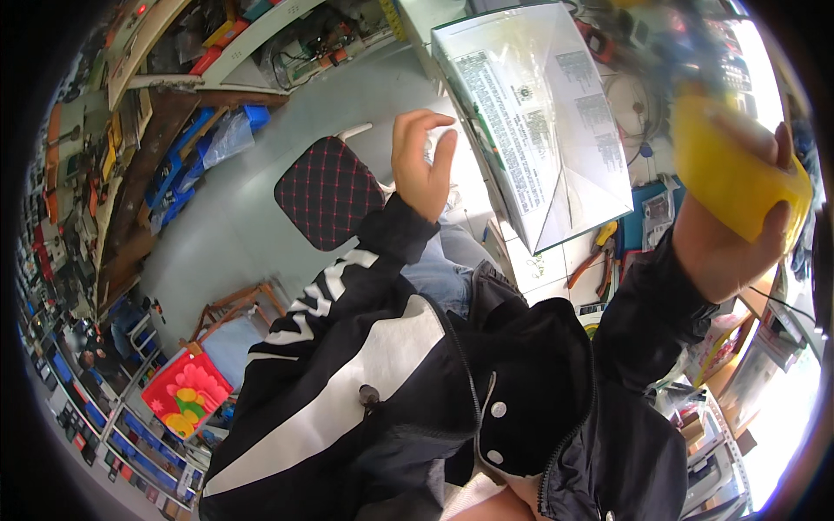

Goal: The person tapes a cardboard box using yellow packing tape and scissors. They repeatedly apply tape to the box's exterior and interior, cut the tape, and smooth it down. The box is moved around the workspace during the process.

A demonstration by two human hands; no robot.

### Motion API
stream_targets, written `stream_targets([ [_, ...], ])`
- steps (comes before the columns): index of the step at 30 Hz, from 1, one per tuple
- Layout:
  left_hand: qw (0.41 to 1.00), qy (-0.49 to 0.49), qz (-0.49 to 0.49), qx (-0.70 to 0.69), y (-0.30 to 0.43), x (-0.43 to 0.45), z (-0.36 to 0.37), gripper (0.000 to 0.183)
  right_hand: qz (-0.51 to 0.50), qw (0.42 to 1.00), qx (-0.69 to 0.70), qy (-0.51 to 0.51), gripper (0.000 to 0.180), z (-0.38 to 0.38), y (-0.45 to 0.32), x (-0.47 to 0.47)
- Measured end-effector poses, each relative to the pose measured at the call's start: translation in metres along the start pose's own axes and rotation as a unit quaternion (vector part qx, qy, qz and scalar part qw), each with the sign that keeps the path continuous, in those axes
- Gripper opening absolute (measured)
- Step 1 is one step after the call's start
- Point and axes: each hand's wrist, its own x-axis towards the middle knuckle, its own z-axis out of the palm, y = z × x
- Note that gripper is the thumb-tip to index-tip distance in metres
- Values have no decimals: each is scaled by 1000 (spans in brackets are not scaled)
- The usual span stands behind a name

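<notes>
My right hand (730, 241) is raised at the right, gripping a wide roll of yellowish packing tape (723, 176). Some fingers go through the core, and the thumb presses on the outside. A large white cardboard box (586, 189) with printed text panels lies on the white tiled worktop (521, 264). Shiny clear film or tape shows along the middle of its upper face. Just left of the box hangs my left hand (420, 163), fingers curled and thumb apart, with nothing visible in it. Whether its fingertips touch the box edge is hard to tell.
Pliers (606, 260) and other hand tools lie right of the box. A stool with a black quilted seat (329, 192) stands on the grey floor at left. Behind it are shelves with blue bins (176, 169). A red floral cloth (187, 394) is lower left.
</notes>
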Motion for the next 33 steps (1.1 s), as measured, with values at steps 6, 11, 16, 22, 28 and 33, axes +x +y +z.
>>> stream_targets([
  [6, 956, -71, 191, 210, 42, 127, 33, 29, 28, 965, 228, -123, 54, -12, 1, 4],
  [11, 895, -342, 50, 283, 21, 166, 71, 32, 14, 992, 111, -59, 51, -27, 10, 10],
  [16, 909, -321, 50, 260, 14, 161, 73, 43, 45, 987, 150, -26, 48, -60, 39, 28],
  [22, 903, -330, 29, 275, 19, 164, 72, 46, 139, 974, 149, 100, 49, -95, 97, 44],
  [28, 903, -336, 22, 265, 20, 164, 73, 49, 174, 971, 152, 64, 48, -101, 118, 41],
  [33, 905, -334, 29, 262, 18, 162, 73, 50, 166, 976, 143, 23, 51, -98, 129, 39],
])
